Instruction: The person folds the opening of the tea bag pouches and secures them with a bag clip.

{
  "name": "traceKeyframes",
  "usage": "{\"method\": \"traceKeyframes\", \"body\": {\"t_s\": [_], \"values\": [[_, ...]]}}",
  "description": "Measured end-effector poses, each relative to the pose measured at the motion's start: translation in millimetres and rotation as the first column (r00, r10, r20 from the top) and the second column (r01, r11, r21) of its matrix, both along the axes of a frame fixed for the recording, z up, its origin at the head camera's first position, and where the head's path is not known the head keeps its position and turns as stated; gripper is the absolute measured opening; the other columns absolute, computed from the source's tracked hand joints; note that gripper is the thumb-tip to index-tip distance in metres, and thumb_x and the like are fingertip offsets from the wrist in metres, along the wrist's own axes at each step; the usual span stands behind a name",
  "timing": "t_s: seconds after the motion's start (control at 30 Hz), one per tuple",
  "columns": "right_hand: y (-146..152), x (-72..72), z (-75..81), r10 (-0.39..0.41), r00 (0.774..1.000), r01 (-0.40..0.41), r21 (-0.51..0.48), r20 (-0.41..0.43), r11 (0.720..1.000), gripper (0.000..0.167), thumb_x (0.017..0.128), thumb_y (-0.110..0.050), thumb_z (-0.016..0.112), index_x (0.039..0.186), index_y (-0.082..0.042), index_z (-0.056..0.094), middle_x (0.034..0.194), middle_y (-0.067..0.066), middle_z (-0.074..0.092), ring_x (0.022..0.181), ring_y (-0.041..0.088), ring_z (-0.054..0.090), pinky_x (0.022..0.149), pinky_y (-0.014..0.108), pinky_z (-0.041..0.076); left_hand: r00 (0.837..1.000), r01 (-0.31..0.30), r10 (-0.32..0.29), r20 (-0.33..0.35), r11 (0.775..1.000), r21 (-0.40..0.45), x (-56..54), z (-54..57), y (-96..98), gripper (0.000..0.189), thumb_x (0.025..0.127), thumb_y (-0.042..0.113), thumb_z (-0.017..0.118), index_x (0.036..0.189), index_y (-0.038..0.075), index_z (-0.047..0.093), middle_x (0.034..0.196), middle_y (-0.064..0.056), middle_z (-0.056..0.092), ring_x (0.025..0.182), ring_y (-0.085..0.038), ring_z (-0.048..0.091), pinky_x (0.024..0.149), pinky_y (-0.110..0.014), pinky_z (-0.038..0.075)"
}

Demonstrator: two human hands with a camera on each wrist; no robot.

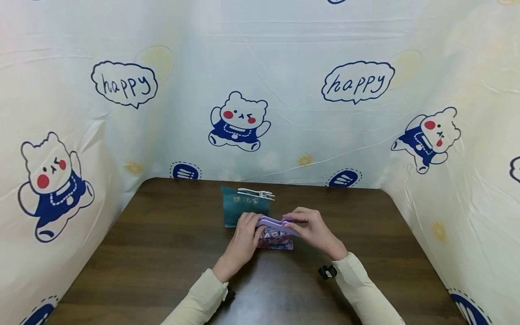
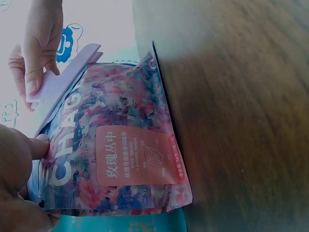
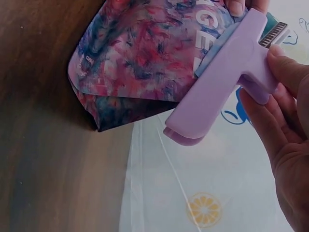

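A flowery pink and blue tea bag (image 2: 130,106) stands on the table, its top edge folded. My left hand (image 1: 242,237) grips the top of this bag at its left side, the thumb (image 2: 40,146) on the front face. Across the top edge lies a lilac bag clip (image 3: 217,77). With thumb and fingers my right hand (image 1: 312,229) pinches the handles of the clip. Whether the clip's bars bite the bag cannot be seen clearly. A ridged metal piece (image 3: 273,35) shows between the handles.
Just behind the hands stands a teal pouch (image 1: 245,207) with a white clip (image 1: 257,194) across its top. Brown wooden table (image 1: 162,253) surrounds them. A printed curtain (image 1: 292,90) hangs along the back and sides.
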State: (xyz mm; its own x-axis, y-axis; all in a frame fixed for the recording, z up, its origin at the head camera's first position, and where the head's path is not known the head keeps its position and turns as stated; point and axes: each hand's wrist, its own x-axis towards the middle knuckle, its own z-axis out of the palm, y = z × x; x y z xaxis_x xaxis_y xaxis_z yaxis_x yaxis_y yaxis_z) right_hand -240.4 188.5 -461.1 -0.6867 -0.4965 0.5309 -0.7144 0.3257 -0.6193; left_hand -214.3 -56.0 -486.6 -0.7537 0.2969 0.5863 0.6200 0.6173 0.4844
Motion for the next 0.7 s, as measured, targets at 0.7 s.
{"method": "traceKeyframes", "body": {"t_s": [0.7], "values": [[-10.9, 4.1, -9.5, -0.042, 0.998, 0.038, -0.087, -0.051, 0.996, 0.02, 0.086, 0.001, 0.077, 0.106, -0.002, 0.078, 0.096, 0.007, 0.073, 0.081, 0.016, 0.068, 0.069, 0.027, 0.059, 0.994, -0.004, -0.002, 0.109, 0.998, 0.06, -2.1, -0.6, 0.3, 0.028, 0.096, 0.012, 0.069, 0.121, 0.001, 0.065, 0.112, -0.008, 0.067, 0.103, -0.023, 0.054, 0.091, -0.042, 0.052]]}}
